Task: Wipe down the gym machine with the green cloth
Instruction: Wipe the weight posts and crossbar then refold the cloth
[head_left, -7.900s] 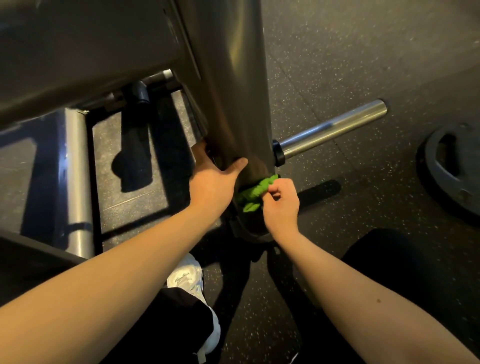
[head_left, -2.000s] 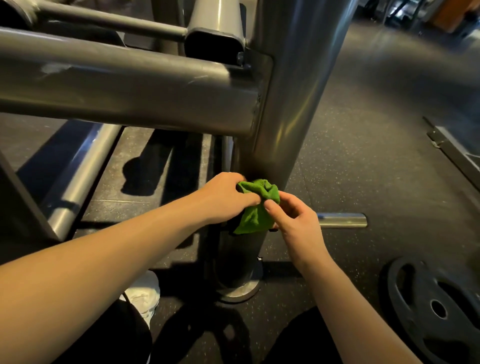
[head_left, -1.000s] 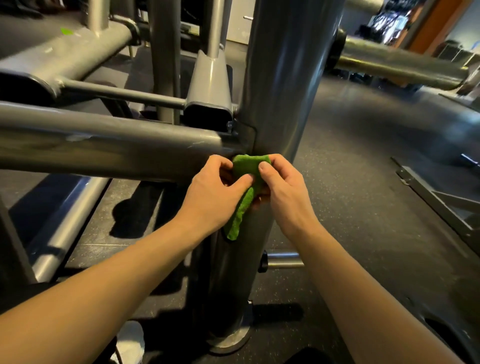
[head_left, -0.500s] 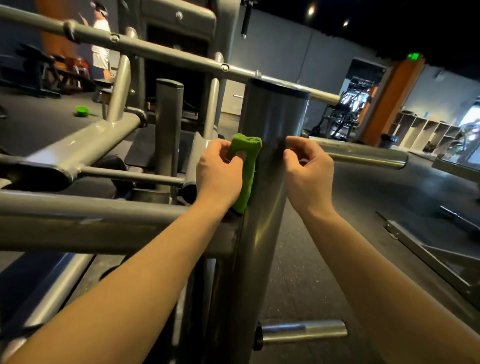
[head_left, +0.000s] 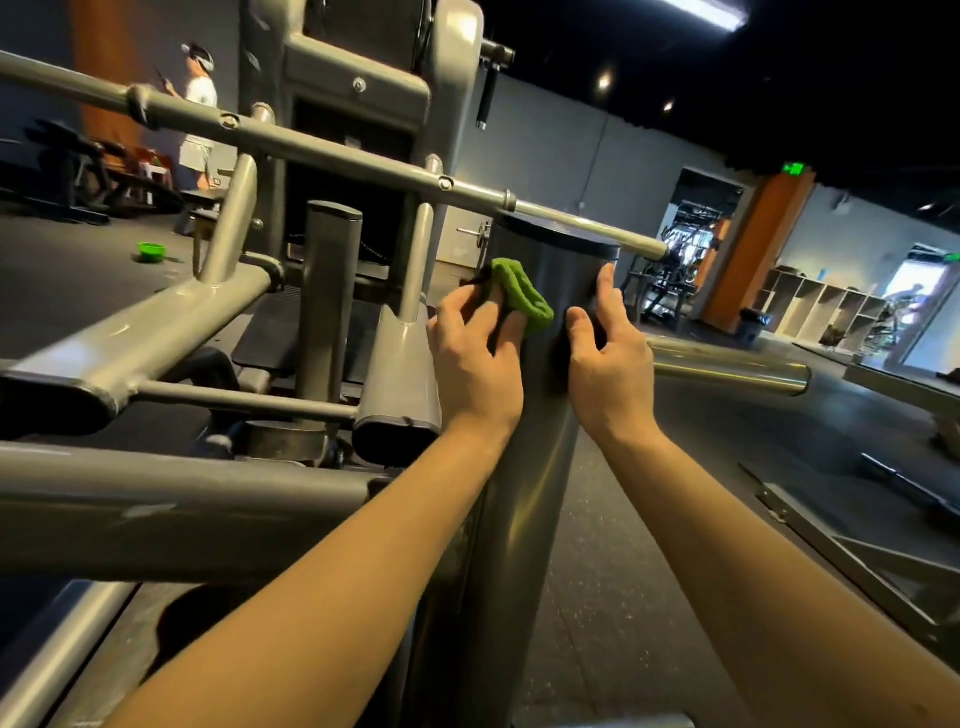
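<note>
While left hand (head_left: 478, 364) pinches green cloth (head_left: 522, 293) under the post (head_left: 524, 493) rim, right hand (head_left: 608, 364) rests loose-fingered alongside. Floor (head_left: 727, 467) opens rightward.

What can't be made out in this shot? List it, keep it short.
Head view only:
- Far side of the thick grey steel upright post: hidden by the post itself. Its base is cut off by the bottom edge.
- Bunched green cloth: partly covered by the left hand.
- Small green object, far left: too small to identify.
- Bright doorway, far right: blurred.
</note>
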